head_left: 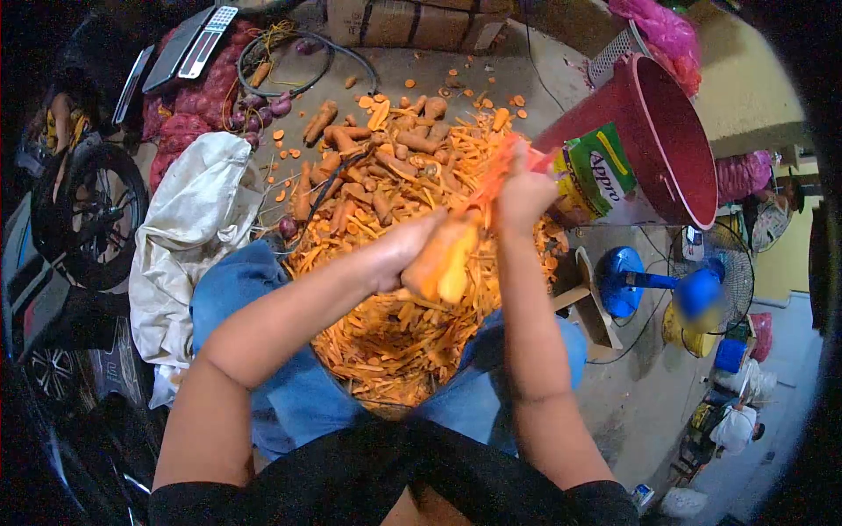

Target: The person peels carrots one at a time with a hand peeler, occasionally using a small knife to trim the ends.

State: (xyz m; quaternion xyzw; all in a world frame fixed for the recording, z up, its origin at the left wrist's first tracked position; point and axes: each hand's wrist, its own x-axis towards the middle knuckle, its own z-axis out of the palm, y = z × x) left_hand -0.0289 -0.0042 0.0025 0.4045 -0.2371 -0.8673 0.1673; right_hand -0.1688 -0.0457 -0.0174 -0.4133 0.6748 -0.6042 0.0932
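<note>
Between my knees lies a big heap of carrot strips and peelings [386, 342], with whole carrots [351, 188] at its far left part. My left hand [408, 250] is closed around a thick carrot [441, 260] whose cut face is bright orange. Just to the right and farther away, my right hand [526, 197] is closed on a red-orange tool [504, 167], blurred by motion, that reaches down toward the carrot. Whether the tool touches the carrot cannot be made out.
A large red bucket [653, 145] lies tilted at the right, beside a green and yellow packet [601, 175]. A white sack [197, 237] is at the left, near red onions [263, 110]. A fan [715, 272] stands right; people are in the background.
</note>
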